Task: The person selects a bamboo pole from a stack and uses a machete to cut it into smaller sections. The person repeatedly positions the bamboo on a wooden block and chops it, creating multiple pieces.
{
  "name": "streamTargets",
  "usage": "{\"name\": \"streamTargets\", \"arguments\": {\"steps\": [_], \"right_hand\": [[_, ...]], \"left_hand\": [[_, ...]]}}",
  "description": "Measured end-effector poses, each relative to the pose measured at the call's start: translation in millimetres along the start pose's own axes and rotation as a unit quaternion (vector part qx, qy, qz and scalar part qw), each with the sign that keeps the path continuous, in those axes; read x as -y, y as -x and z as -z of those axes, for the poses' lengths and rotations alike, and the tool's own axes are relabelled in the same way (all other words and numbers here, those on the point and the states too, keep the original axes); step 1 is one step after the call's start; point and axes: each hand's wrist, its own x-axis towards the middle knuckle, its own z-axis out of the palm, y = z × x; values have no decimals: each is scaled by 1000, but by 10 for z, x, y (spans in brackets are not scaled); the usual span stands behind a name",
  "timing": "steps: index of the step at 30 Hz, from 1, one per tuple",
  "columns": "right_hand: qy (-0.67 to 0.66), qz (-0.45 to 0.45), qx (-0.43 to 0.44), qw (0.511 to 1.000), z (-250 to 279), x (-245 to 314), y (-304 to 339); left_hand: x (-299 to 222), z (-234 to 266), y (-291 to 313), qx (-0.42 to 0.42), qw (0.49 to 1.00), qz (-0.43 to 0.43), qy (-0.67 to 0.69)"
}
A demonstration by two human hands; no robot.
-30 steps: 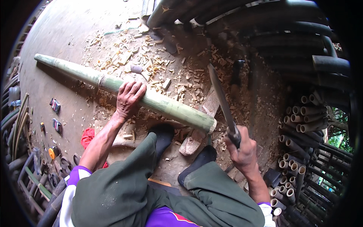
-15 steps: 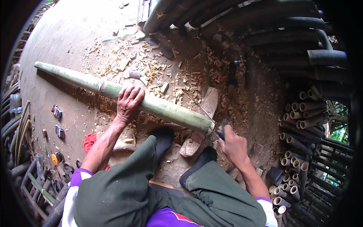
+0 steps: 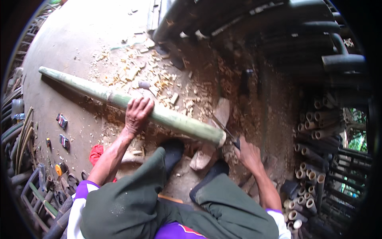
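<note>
A thick green bamboo pole [image 3: 181,122] lies slanting across in front of me, its narrow end far to the left and its pale cut end near my right hand. My left hand [image 3: 138,113] is closed over its top, fingers wrapped round the far side. In my right hand [image 3: 247,152] is the dark handle of a knife [image 3: 223,126]. The blade points up and left, close beside the cut end; I cannot tell whether it touches. Under that end of the pole lies a wooden block [image 3: 201,157], showing on both sides of it.
Wood shavings [image 3: 159,81] litter the ground beyond the pole. Cut bamboo tubes [image 3: 308,175] are stacked at the right. Small dark packets [image 3: 63,141], an orange round item [image 3: 61,169] and a red cloth [image 3: 96,153] lie at the left. My feet [image 3: 215,171] flank the block.
My right hand has drawn the knife a little to the right and turned its blade; the pole's cut end shows more fully. My left hand keeps its hold on the pole.
</note>
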Motion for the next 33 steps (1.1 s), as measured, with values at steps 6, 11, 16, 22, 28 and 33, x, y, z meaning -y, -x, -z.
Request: {"name": "streamTargets", "arguments": {"steps": [6,11,16,22,28,33], "right_hand": [[-294,-26,-97,950,240,490,80],[-618,-140,-172,755,-629,352,144],[-772,-205,-121,589,-536,727,115],[-692,-194,-101,688,-796,726,-57],[-688,-163,-131,695,-769,629,-14],[-632,-224,-137,729,-460,-391,590]], "left_hand": [[48,86,163,54,998,38,-8],[-776,585,128,42,980,8,192],[-990,575,650,93,962,142,213],[151,715,697,-7,967,248,56],[2252,822,1383,-25,986,167,4],[2197,1154,646,194,962,155,-116]]}}
